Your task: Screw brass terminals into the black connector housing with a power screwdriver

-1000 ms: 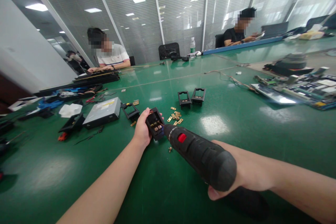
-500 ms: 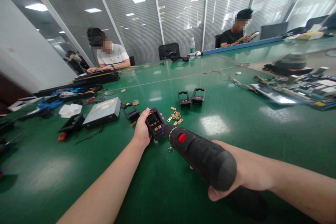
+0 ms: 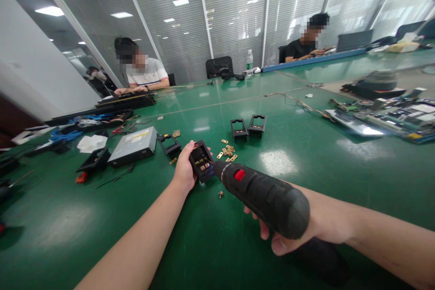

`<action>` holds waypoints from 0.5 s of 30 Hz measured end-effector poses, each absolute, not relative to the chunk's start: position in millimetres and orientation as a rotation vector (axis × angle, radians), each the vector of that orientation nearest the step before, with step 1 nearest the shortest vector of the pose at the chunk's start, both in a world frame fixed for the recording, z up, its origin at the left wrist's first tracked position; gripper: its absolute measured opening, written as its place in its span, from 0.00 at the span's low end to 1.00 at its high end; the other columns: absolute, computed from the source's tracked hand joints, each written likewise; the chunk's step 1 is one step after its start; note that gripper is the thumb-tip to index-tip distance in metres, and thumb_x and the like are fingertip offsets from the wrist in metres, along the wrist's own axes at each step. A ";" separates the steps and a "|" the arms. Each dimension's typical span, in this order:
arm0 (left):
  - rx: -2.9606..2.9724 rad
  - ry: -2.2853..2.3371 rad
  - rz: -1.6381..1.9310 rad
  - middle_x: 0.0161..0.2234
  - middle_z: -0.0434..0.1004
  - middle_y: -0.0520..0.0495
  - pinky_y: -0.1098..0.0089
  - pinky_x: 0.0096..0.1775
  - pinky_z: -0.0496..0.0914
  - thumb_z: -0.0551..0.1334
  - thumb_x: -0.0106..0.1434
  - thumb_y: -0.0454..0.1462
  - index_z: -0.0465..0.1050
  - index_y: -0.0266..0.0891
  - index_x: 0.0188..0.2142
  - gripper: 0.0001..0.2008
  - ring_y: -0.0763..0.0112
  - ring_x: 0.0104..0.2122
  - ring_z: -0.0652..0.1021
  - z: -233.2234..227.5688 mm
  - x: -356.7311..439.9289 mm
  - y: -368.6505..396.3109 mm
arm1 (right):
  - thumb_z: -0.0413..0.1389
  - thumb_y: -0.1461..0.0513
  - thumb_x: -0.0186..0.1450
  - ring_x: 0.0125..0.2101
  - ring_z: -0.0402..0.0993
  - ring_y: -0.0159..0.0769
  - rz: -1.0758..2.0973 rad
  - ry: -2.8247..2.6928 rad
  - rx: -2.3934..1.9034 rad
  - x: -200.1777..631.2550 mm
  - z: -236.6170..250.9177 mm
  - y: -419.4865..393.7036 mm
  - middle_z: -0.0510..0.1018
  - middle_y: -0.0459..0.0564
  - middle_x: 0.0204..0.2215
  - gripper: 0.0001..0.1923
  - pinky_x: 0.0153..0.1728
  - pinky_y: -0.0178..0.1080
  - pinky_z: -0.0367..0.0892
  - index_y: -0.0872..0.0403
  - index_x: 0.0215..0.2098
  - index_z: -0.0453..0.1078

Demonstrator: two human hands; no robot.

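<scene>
Right hand (image 3: pixel 307 229) gripping screwdriver (image 3: pixel 265 197), fingers now loosened, lifted slightly

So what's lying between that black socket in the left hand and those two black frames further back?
Head view: small brass plates lie scattered on the green table between black socket and frames.

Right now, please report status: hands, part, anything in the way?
Left hand grips black housing. Right hand holds electric screwdriver, tip at housing. Loose brass tabs lie beside it.
</scene>
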State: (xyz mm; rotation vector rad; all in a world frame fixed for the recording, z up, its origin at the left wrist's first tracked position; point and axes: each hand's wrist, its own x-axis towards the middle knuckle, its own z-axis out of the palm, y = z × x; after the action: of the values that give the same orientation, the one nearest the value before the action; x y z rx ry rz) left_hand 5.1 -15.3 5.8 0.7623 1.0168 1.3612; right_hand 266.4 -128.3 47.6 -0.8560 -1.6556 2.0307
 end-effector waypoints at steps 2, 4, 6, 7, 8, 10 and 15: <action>0.754 1.008 1.373 0.32 0.82 0.42 0.62 0.31 0.76 0.63 0.62 0.48 0.74 0.35 0.39 0.17 0.60 0.28 0.82 5.4 4.9 -15.0 | 0.73 0.65 0.49 0.33 0.73 0.36 2.039 -1.659 -0.843 266.3 47.5 -128.0 0.75 0.47 0.31 0.33 0.31 0.31 0.64 0.62 0.50 0.69; 0.759 0.999 1.374 0.32 0.82 0.42 0.62 0.31 0.76 0.63 0.61 0.48 0.74 0.35 0.38 0.17 0.60 0.28 0.82 5.0 4.6 -14.6 | 0.73 0.65 0.49 0.32 0.73 0.35 2.021 -1.694 -0.840 266.1 49.4 -127.7 0.75 0.47 0.30 0.30 0.31 0.30 0.65 0.62 0.47 0.69; 0.770 0.998 1.367 0.32 0.82 0.41 0.63 0.30 0.76 0.62 0.62 0.49 0.75 0.35 0.38 0.18 0.60 0.28 0.82 4.6 4.1 -14.3 | 0.73 0.65 0.49 0.32 0.73 0.34 2.005 -1.719 -0.856 265.8 51.7 -127.6 0.75 0.47 0.30 0.27 0.30 0.30 0.65 0.61 0.43 0.69; 0.773 1.000 1.362 0.32 0.82 0.41 0.63 0.30 0.76 0.62 0.62 0.49 0.75 0.34 0.38 0.18 0.60 0.29 0.82 4.3 3.8 -14.2 | 0.73 0.64 0.50 0.32 0.73 0.34 2.007 -1.720 -0.869 265.6 52.4 -127.6 0.75 0.46 0.30 0.26 0.30 0.30 0.65 0.61 0.42 0.69; 0.775 1.003 1.357 0.32 0.82 0.41 0.63 0.30 0.76 0.62 0.62 0.49 0.75 0.34 0.38 0.18 0.60 0.29 0.82 4.0 3.4 -14.1 | 0.73 0.64 0.50 0.31 0.72 0.34 2.013 -1.713 -0.877 265.3 52.6 -127.7 0.74 0.46 0.30 0.25 0.30 0.30 0.65 0.61 0.42 0.69; 0.775 1.010 1.345 0.32 0.82 0.41 0.63 0.30 0.77 0.62 0.62 0.50 0.75 0.34 0.38 0.19 0.60 0.28 0.82 3.6 2.8 -14.0 | 0.73 0.63 0.49 0.31 0.72 0.34 2.027 -1.686 -0.875 264.7 51.8 -127.9 0.74 0.46 0.29 0.26 0.30 0.30 0.64 0.61 0.41 0.68; 0.757 1.010 1.358 0.32 0.82 0.42 0.63 0.30 0.77 0.63 0.62 0.49 0.74 0.35 0.39 0.18 0.61 0.28 0.82 3.5 2.8 -14.6 | 0.73 0.63 0.48 0.31 0.72 0.35 1.998 -1.715 -0.898 263.1 54.2 -129.1 0.75 0.47 0.30 0.25 0.28 0.29 0.62 0.61 0.38 0.67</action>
State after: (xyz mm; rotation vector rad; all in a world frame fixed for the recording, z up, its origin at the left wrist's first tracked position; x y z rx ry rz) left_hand 2.8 -14.6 3.5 0.7572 1.0099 1.3581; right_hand 263.1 -129.1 54.2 -0.8975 -1.7146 1.9984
